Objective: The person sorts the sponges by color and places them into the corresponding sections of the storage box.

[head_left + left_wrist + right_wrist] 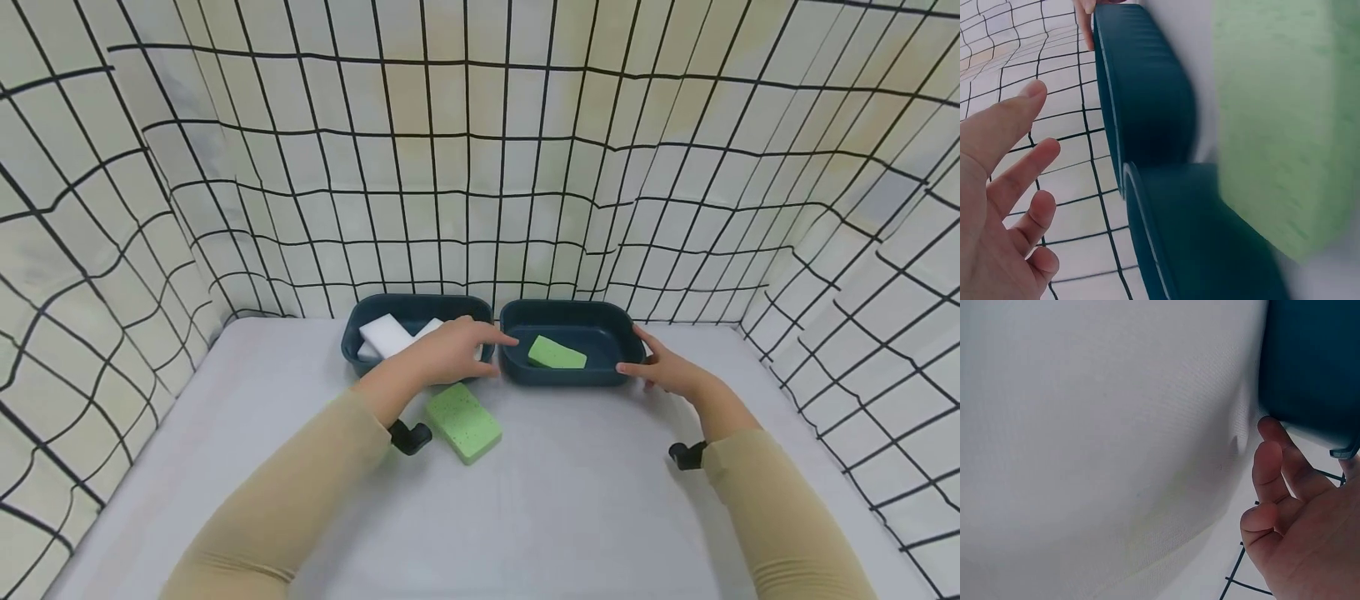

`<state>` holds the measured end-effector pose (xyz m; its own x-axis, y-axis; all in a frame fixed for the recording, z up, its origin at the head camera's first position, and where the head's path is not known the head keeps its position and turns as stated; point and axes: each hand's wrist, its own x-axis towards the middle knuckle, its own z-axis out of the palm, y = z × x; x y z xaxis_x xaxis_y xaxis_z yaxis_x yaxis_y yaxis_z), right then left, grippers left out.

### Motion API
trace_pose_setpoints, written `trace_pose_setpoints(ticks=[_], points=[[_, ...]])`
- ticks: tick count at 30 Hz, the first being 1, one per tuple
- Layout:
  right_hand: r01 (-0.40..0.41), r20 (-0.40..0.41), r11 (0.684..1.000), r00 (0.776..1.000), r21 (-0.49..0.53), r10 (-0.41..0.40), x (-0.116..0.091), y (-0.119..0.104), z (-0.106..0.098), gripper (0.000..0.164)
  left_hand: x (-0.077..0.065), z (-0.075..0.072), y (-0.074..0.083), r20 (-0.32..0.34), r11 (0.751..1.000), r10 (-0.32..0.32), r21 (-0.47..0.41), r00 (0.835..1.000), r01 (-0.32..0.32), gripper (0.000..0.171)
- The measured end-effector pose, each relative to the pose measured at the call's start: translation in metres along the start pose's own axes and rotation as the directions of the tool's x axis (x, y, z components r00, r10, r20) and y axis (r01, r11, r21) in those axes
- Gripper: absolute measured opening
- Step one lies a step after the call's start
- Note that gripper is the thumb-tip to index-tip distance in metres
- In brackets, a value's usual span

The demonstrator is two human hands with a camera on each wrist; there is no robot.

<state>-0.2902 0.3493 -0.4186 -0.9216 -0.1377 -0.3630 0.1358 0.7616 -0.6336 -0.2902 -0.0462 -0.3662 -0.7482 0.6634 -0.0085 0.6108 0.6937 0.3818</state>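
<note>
My left hand hovers over the left dark teal bin, thumb and fingers spread with nothing between them. White sponge blocks lie in that bin, partly hidden behind the hand. At the right end of a second dark teal bin, my right hand grips the corner, thumb at the front rim and fingers along the outer side. One green sponge lies inside this bin. Another green sponge, speckled, rests on the table below the left hand and looms large in the left wrist view.
Both bins stand side by side at the back of the white table. Behind them and along both sides rises a black grid net over pale cloth. Black wrist mounts jut from under both sleeves.
</note>
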Motion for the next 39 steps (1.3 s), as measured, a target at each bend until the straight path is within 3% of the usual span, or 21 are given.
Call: trace_pose_setpoints(ticks=[10, 15, 25, 31, 39], points=[[-0.025, 0.0, 1.0, 1.0, 0.014, 0.025, 0.003, 0.007, 0.003, 0.107, -0.05, 0.014, -0.026, 0.015, 1.0, 0.013, -0.026, 1.0, -0.013, 0.054], [-0.002, -0.003, 1.0, 1.0, -0.014, 0.002, -0.001, 0.004, 0.003, 0.102, -0.066, 0.018, -0.034, -0.005, 0.999, 0.007, -0.051, 1.0, -0.008, 0.053], [-0.034, 0.002, 0.999, 0.999, 0.01, 0.034, 0.004, 0.007, 0.002, 0.106, -0.076, 0.035, -0.039, 0.041, 0.994, -0.105, -0.021, 0.994, 0.106, 0.053], [-0.032, 0.005, 0.999, 0.999, 0.009, 0.032, 0.008, 0.008, 0.002, 0.106, -0.079, 0.044, -0.042, 0.059, 0.99, -0.139, 0.022, 0.989, 0.138, 0.055], [-0.035, -0.002, 0.999, 0.999, 0.009, 0.035, 0.01, 0.008, 0.001, 0.107, -0.081, 0.05, -0.043, 0.066, 0.978, -0.206, -0.007, 0.976, 0.207, 0.054]])
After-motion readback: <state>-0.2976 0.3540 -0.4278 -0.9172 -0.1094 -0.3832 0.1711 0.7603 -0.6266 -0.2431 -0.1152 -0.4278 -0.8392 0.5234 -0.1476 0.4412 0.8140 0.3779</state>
